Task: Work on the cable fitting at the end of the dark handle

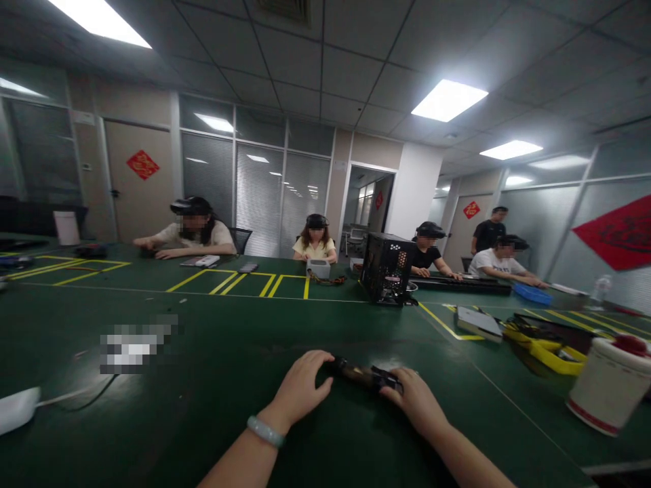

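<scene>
A dark, elongated object (356,372) with black ends and a brownish middle lies on the green table in front of me; its kind is too blurred to make out. My right hand (414,398) is closed around its right end, with the thumb on the near side. At the other end, the curved fingers of my left hand (301,383) reach to the black tip, thumb spread apart from them. Whether those fingertips touch the tip is hard to see. A pale bangle circles my left wrist.
Beyond my hands stands a black computer case (387,269). To the right are a flat silver box (478,324), a yellow tray (557,357) and a white canister (607,386). A white device with a cable (17,409) lies left. Several people sit across the table.
</scene>
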### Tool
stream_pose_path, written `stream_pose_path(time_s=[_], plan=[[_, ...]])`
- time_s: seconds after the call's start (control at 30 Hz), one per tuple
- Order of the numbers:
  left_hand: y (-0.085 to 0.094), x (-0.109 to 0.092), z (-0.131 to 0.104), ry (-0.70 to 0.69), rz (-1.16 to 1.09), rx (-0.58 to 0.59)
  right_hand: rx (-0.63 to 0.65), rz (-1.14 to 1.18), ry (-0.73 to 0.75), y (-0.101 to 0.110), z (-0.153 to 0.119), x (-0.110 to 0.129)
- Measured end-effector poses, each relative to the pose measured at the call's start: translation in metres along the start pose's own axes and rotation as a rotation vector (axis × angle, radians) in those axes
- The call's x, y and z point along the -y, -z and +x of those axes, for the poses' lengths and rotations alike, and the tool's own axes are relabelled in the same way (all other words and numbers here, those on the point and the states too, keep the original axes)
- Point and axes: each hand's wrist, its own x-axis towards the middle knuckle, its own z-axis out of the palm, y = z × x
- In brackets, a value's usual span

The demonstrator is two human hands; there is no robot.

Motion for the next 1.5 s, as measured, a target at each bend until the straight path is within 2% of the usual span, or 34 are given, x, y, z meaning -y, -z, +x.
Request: stream_pose_path(time_s=[0.1, 0.2, 0.27, 0.37, 0.5, 0.6, 0.67, 0.77, 0.83, 0.9, 0.97, 1.07, 1.17, 1.3, 1.4, 1.5], plan=[[-0.004, 0.0, 0.001, -0.054, 0.093, -0.02, 0.064, 0.037, 0.124, -0.025, 0.04, 0.043], [-0.009, 0.004, 0.003, -0.088, 0.167, -0.015, 0.042, 0.068, 0.215, -0.051, 0.074, 0.075], [-0.012, 0.01, 0.005, -0.066, 0.211, -0.012, 0.03, 0.089, 0.245, -0.064, 0.091, 0.088], [-0.017, 0.021, 0.008, 0.017, 0.284, -0.038, 0.042, 0.116, 0.298, -0.073, 0.107, 0.093], [-0.023, 0.032, 0.012, 0.067, 0.325, -0.04, 0.065, 0.148, 0.359, -0.071, 0.113, 0.088], [-0.025, 0.036, 0.016, 0.081, 0.341, -0.036, 0.035, 0.159, 0.362, -0.067, 0.111, 0.089], [-0.026, 0.037, 0.017, 0.092, 0.357, -0.051, -0.019, 0.152, 0.314, -0.062, 0.107, 0.09], [-0.025, 0.036, 0.018, 0.1, 0.36, -0.05, -0.092, 0.138, 0.136, -0.043, 0.096, 0.084], [-0.023, 0.033, 0.019, 0.093, 0.356, -0.041, -0.081, 0.1, -0.012, -0.026, 0.081, 0.072], [-0.023, 0.027, 0.023, 0.058, 0.358, -0.042, 0.003, 0.028, -0.12, -0.011, 0.058, 0.059], [-0.024, 0.02, 0.029, -0.012, 0.365, -0.042, 0.075, -0.041, -0.162, -0.003, 0.028, 0.049], [-0.031, 0.009, 0.043, -0.131, 0.374, -0.026, 0.067, -0.154, -0.164, -0.007, -0.014, 0.046], [-0.04, 0.002, 0.055, -0.173, 0.363, -0.004, -0.015, -0.249, -0.144, -0.02, -0.035, 0.046], [-0.041, 0.002, 0.058, -0.125, 0.312, 0.029, -0.037, -0.243, -0.117, -0.021, -0.018, 0.023], [-0.036, 0.002, 0.054, -0.115, 0.284, 0.055, 0.026, -0.173, -0.039, -0.009, 0.015, -0.002], [-0.033, 0.003, 0.052, -0.112, 0.264, 0.072, 0.085, -0.125, -0.097, -0.002, 0.052, -0.014]])
